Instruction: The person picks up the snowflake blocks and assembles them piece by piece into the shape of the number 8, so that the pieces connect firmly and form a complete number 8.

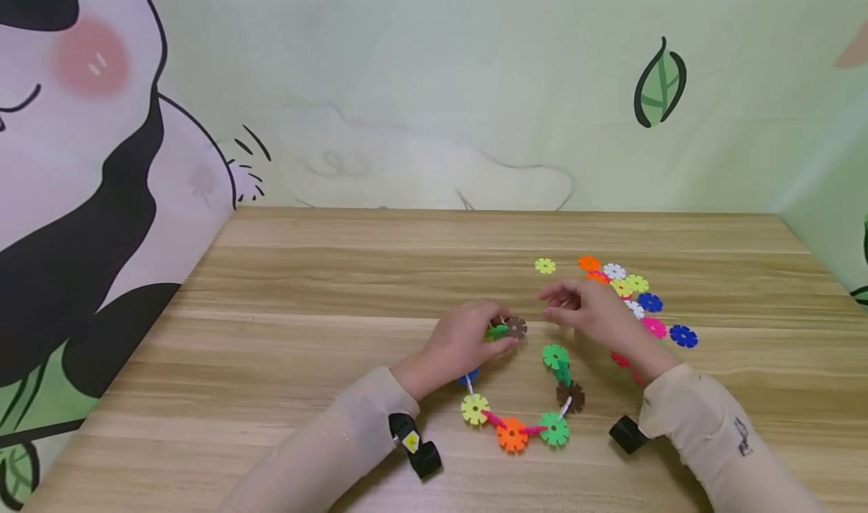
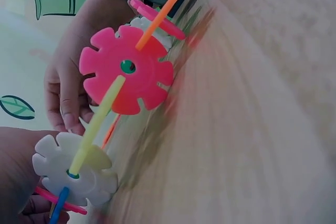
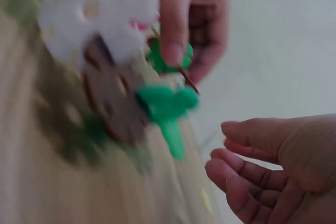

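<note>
A chain of snowflake-shaped plastic discs (image 1: 512, 433) lies in an open ring on the wooden table (image 1: 305, 302). My left hand (image 1: 490, 328) pinches the chain's upper left end, a green disc (image 1: 497, 331) joined to a brown disc (image 1: 517, 326). The right wrist view shows its fingers (image 3: 176, 35) on that green disc (image 3: 169, 59). My right hand (image 1: 560, 306) hovers just right of this, fingers loosely spread and holding nothing (image 3: 247, 166). The ring's other end is a green disc (image 1: 555, 357) below it. In the left wrist view a pink disc (image 2: 126, 77) and a white disc (image 2: 73, 169) loom close.
A pile of loose coloured discs (image 1: 627, 287) lies behind and right of my right hand, with a single yellow-green disc (image 1: 545, 266) and a blue disc (image 1: 683, 336) apart from it. Painted walls close the table at the back and both sides.
</note>
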Available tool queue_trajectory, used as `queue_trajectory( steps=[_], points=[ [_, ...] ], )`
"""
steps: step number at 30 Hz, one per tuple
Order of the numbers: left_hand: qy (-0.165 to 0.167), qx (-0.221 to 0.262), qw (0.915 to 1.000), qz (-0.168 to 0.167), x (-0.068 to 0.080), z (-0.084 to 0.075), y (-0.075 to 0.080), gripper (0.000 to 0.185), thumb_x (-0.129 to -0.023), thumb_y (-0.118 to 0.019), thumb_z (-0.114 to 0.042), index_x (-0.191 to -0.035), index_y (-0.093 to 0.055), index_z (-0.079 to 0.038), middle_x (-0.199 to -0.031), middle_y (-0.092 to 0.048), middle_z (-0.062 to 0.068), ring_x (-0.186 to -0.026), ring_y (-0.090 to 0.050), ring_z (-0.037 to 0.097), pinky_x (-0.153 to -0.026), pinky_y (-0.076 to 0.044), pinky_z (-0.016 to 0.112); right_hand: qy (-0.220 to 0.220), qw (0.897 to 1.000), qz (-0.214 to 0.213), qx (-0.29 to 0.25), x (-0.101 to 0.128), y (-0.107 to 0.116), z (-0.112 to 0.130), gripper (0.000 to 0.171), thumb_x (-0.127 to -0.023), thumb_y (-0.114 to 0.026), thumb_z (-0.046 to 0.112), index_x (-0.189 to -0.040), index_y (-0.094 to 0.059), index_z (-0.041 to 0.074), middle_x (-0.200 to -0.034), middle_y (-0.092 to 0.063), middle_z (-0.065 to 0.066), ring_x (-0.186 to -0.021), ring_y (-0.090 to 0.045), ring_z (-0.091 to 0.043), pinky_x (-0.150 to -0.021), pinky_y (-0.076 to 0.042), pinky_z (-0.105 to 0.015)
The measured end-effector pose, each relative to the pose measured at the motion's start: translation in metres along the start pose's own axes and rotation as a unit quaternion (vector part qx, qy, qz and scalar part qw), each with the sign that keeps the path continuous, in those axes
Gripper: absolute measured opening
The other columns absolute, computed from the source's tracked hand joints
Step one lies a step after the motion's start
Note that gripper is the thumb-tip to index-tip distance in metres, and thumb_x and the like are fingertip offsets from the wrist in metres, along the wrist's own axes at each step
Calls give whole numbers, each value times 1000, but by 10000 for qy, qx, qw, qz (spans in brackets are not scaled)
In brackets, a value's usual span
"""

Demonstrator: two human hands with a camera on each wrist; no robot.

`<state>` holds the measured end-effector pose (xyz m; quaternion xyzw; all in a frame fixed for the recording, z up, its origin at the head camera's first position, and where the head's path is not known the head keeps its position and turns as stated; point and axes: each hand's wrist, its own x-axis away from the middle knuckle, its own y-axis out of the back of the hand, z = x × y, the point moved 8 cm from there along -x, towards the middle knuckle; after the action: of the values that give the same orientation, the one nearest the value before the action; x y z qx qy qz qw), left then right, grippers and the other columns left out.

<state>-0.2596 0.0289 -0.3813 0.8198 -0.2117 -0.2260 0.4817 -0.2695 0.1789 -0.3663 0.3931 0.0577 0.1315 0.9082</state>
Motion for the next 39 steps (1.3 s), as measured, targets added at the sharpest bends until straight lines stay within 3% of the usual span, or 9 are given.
queue_trajectory(
  steps=[6,9,13,19,25,32,39],
  points=[
    [80,-23,9999,72,-1,0,-1,34,-87,-71,-31,-113,-65,-11,-102,-70,0,-89,-64,13,-78,-52,24,-73,9938,-374,1047,1,30,-16,21,-89,-66,13,-104,-65,-2,-90,-67,-13,-82,-64,-26,-71,-52,-36],
    [67,-61,9999,90,0,0,-2,35,-86,-71,-32,-114,-65,-11,-105,-70,1,-91,-65,13,-80,-53,25,-108,9892,-284,1437,4,41,-28,18,-87,-68,12,-96,-65,-3,-85,-65,-13,-80,-62,-27,-71,-51,-38],
    [15,-109,9999,76,0,0,-2,36,-86,-71,-32,-115,-65,-11,-110,-70,2,-96,-65,15,-84,-53,28,-200,9848,142,1720,9,50,-40,14,-82,-71,9,-89,-65,-2,-80,-65,-10,-73,-57,-20,-68,-47,-34],
    [-68,-170,9998,29,0,-1,-3,34,-86,-71,-31,-114,-65,-12,-111,-70,1,-97,-65,14,-85,-53,27,-524,9778,889,1822,18,51,-50,17,-79,-74,10,-90,-65,0,-79,-65,-9,-73,-56,-20,-67,-47,-33],
    [-67,-65,10000,13,0,0,-2,32,-87,-70,-31,-112,-65,-12,-107,-70,1,-96,-65,14,-84,-53,27,-716,9682,1333,1991,22,45,-56,21,-75,-77,11,-87,-61,5,-79,-60,-7,-70,-51,-18,-63,-42,-29],
    [-13,-25,10000,52,-1,0,-2,34,-88,-70,-30,-115,-65,-11,-107,-70,1,-96,-66,14,-85,-53,28,-928,9649,1446,1986,22,41,-60,24,-76,-76,8,-87,-56,4,-81,-58,-10,-72,-50,-21,-64,-43,-31],
    [-42,-160,9999,22,0,1,-3,39,-88,-70,-31,-121,-63,-12,-115,-69,2,-104,-65,16,-90,-52,30,-719,9759,1259,1633,22,42,-54,14,-83,-67,1,-90,-55,0,-77,-54,-8,-66,-48,-18,-59,-41,-27]
  ],
)
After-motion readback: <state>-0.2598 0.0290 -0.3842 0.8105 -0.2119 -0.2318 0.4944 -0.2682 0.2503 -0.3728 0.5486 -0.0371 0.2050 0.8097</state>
